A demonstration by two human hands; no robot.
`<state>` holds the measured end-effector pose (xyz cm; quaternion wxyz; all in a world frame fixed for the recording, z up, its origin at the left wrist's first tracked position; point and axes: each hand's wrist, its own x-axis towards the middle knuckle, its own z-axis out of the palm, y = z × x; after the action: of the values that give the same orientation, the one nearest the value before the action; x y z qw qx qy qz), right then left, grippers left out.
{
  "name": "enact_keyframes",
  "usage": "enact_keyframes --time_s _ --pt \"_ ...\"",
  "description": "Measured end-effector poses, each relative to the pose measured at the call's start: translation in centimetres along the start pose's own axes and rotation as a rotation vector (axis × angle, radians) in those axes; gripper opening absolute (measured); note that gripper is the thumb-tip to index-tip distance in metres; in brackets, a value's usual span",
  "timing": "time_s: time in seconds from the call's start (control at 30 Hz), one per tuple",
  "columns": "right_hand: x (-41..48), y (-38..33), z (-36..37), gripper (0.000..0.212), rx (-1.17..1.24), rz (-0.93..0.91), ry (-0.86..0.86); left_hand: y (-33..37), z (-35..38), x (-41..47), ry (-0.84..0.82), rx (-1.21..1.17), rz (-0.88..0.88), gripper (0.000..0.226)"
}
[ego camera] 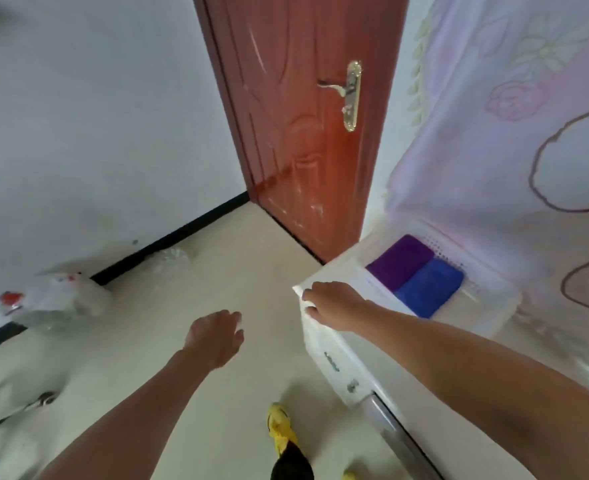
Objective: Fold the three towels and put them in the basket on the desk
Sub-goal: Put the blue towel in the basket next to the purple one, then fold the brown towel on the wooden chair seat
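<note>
Right hand, head view: it lies on the near corner of the white desk, fingers bent over a white edge. Whether that edge is the third towel or the desk's own rim cannot be told, so the grip is uncertain. Left hand: it hangs over the floor, well apart from the desk, fingers loosely curled. A pale spot at the fingertips leaves it unclear whether anything is held.

White perforated basket: it stands on the desk just beyond the right hand, against a floral cloth. Inside, a folded purple towel and a folded blue towel lie side by side, touching. By this count two of three towels appear stowed.

Handling, as a judgement: such towels are light, soft and limp, with a napped surface unlikely to slip and nothing to break. An open towel is best taken by two corners of one edge. A folded one is best lifted along the fold so the layers do not fall open. Red-brown door: behind the desk.
</note>
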<state>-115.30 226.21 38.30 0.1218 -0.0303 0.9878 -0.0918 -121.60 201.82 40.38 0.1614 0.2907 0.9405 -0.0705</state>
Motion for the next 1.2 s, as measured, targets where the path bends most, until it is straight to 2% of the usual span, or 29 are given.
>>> enact_keyframes --time_s 0.23,0.4,0.57,0.73,0.83,1.0,1.2 --pt "1.8 -20.3 2.0 0.036 -0.116 -0.481 -0.098 -11.4 6.3 -21.3 -0.037 -0.112 -0.461 0.036" --pt "1.1 -38.4 3.7 0.033 -0.225 -0.769 -0.105 -18.4 11.2 -37.4 -0.007 -0.230 -0.777 0.034" --pt "-2.8 -59.1 8.1 0.033 -0.329 -1.034 -0.084 -24.2 17.4 -54.8 -0.022 -0.303 -1.032 0.033" --pt "-9.0 -75.9 12.5 0.030 -0.363 -1.282 -0.088 -28.0 22.4 -70.4 -0.081 -0.366 -1.264 0.031" --pt "-11.9 -84.8 14.8 0.031 -0.376 -1.437 -0.078 -30.5 25.4 -77.7 -0.087 -0.393 -1.398 0.029" --pt "-13.3 -96.2 18.0 0.027 -0.437 -1.600 -0.075 -34.9 29.3 -83.9 -0.062 -0.449 -1.496 0.029" --pt "-12.7 -113.5 23.0 0.029 -0.463 -1.767 -0.049 -45.3 33.6 -91.6 -0.016 -0.484 -1.650 0.028"
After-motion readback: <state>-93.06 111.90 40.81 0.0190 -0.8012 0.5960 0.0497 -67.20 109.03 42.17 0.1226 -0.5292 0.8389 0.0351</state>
